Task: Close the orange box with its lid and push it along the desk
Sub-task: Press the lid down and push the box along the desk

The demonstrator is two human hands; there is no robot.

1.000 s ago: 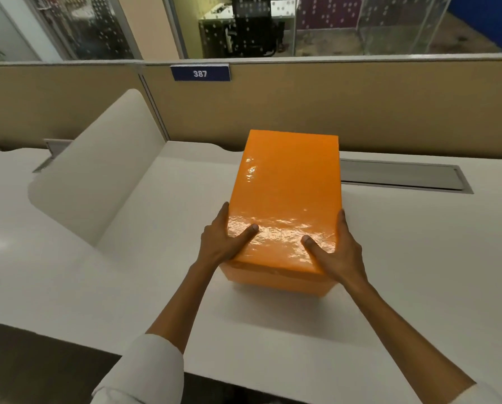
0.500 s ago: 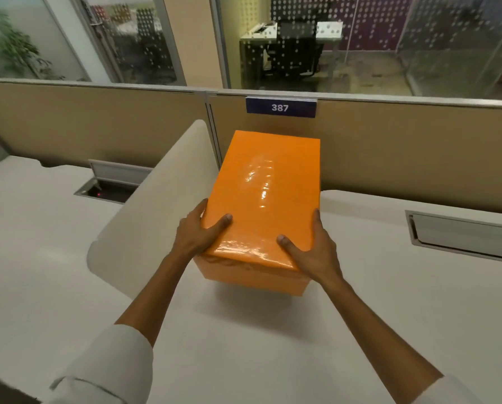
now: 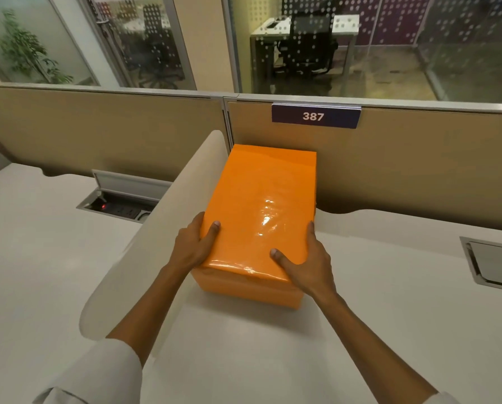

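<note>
Both my arms reach forward, sleeves pushed up to the elbows. My left hand [image 3: 192, 246] clasps the orange box [image 3: 261, 211] at its near left corner, thumb on top. My right hand [image 3: 308, 266] grips the near right corner, thumb lying across the lid.

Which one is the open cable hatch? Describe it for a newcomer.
Start at the tan partition wall behind the white desk. Left of the curved white divider panel, the recessed metal cable hatch has its lid raised, showing sockets and a red light; the right-hand hatch is shut.
</note>
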